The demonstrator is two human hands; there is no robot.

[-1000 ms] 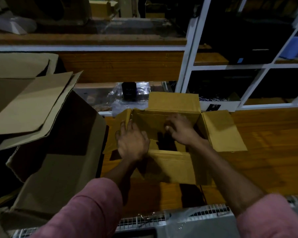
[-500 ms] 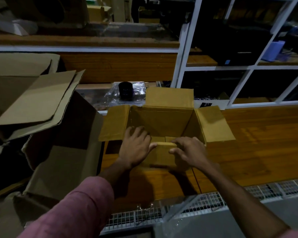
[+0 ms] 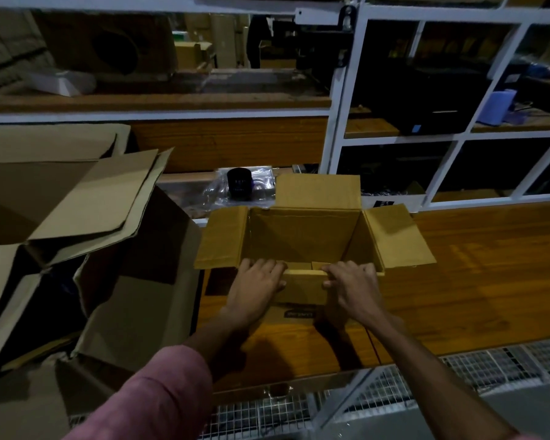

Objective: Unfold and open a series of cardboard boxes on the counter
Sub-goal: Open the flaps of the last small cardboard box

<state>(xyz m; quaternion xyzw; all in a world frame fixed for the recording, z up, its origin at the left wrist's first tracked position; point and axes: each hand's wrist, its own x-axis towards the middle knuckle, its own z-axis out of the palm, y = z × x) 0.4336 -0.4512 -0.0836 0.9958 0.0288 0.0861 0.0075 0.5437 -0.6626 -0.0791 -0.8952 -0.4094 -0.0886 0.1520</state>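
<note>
- Wooden counter [image 3: 477, 281] lies bare to the right of the box; large opened cartons [image 3: 77, 236] crowd its left edge.
- Cardboard box [image 3: 302, 236] stands open at the counter's middle, flaps spread.
- Left hand [image 3: 254, 285] and right hand [image 3: 353, 285] curl fingers over the near flap, pinching it.

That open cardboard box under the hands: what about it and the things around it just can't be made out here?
- Head view: the floor of the cardboard box is mostly hidden by its near wall and both hands.
- Left hand and right hand: the fingertips curl over the near flap, out of sight.
- The dark label on the box front is too blurred to read.
- The black object in clear plastic is too dim to identify.
</note>
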